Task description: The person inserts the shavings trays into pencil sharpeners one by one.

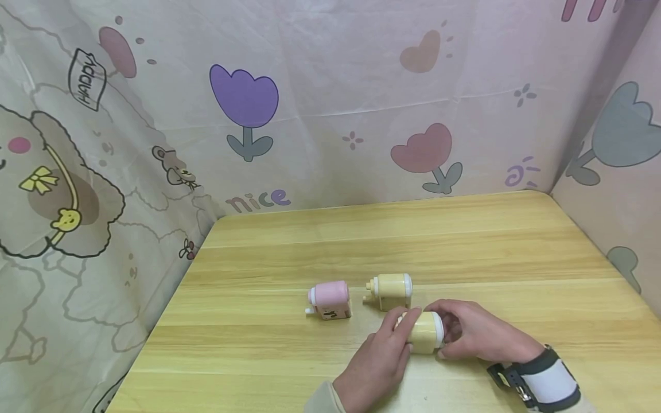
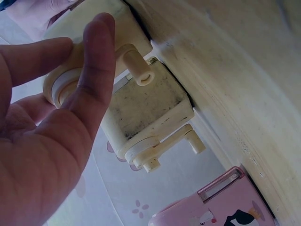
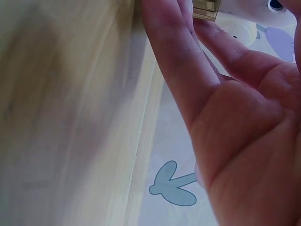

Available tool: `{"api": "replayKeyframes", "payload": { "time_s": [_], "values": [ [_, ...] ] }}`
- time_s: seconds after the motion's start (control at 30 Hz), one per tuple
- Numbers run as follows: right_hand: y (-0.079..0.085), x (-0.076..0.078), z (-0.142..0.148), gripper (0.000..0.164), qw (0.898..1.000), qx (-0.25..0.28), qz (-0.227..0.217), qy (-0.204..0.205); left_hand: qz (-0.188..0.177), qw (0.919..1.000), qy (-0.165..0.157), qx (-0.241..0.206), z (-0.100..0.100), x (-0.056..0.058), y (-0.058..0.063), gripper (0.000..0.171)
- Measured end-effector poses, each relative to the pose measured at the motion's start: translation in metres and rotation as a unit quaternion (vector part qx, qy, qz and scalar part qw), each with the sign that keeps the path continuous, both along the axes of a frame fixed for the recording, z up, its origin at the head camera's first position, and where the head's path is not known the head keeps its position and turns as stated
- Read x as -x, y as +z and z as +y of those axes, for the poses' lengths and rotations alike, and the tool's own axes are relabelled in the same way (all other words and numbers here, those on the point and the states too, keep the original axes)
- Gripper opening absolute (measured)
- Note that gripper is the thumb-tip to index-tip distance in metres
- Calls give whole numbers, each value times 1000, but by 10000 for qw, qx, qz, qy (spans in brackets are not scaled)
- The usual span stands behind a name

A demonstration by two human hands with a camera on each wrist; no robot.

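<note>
A yellow crank pencil sharpener (image 1: 424, 332) with a white end lies between both hands at the front of the table. My left hand (image 1: 376, 358) grips its crank end; in the left wrist view the crank knob (image 2: 138, 68) sticks out beside the fingers. My right hand (image 1: 477, 332) holds the white end, thumb low and fingers above. In the right wrist view, a clear brownish box-like part (image 3: 205, 10) shows by the fingertips, mostly hidden. Just behind stands a second yellow crank sharpener (image 1: 393, 289). To its left is a pink crank sharpener (image 1: 331, 298) with a printed picture.
The wooden table (image 1: 248, 344) carries the sharpeners near its middle. A patterned cloth (image 1: 330, 86) hangs behind it and along both sides. A strap with a buckle (image 1: 542, 381) circles the right wrist.
</note>
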State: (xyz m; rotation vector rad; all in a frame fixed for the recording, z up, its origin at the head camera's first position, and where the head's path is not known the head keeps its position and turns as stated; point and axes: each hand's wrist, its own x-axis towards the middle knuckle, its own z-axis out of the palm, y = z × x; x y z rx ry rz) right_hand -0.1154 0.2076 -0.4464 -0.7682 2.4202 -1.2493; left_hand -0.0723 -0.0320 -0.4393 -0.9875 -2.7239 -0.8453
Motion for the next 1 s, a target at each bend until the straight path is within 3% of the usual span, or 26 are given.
{"api": "replayKeyframes", "payload": {
  "time_s": [0.47,1.0],
  "values": [
    [-3,1,-2,60,9999,57,-7,-114,116,9999,53,79,0,0,-1,62],
    [-4,0,-8,57,9982,-99,584,-110,58,9999,31,107,1,0,0,62]
  ]
}}
